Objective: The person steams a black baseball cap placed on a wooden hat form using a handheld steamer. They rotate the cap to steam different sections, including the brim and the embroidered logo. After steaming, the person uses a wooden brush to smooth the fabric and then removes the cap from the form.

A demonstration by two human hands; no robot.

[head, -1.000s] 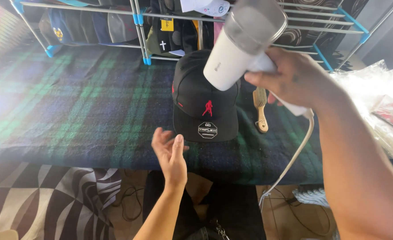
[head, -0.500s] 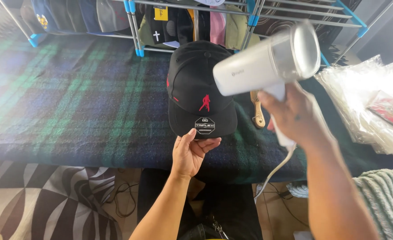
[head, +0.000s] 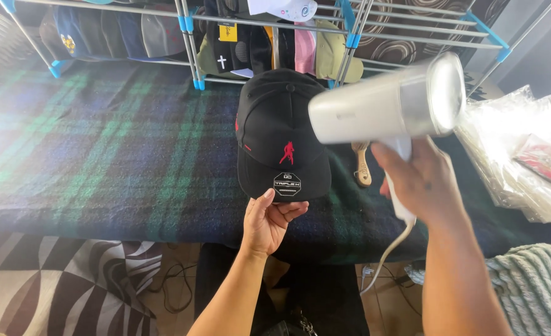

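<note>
A black cap lies in the upper middle of the frame on a surface covered with dark green and blue plaid cloth. The crown points toward the top of the frame and the flat brim toward the bottom. A small red figure is stitched on the front panel, a thin red mark runs along the cap's left side, and an octagonal black sticker sits on the brim. A button tops the crown.

The left hand comes up from the bottom middle, palm up, its fingers curled just under the front edge of the brim with the thumb touching it; the grip is loose and partly open, more a light pinch at the brim edge than a full hold. The right hand, at right of centre, is closed tightly round the handle of a white handheld steamer, whose barrel lies across the frame above the cap's right side, raised off the surface. Its white cord hangs down past the surface edge.

Just right of the cap a wooden brush lies on the cloth. At far right is a heap of clear plastic bags. Along the top runs a metal rack with blue joints, with other caps tucked beneath it. The widest open stretch of cloth is left of the cap. The front edge of the surface runs across the lower third, with a black-and-white patterned floor below it at lower left.
</note>
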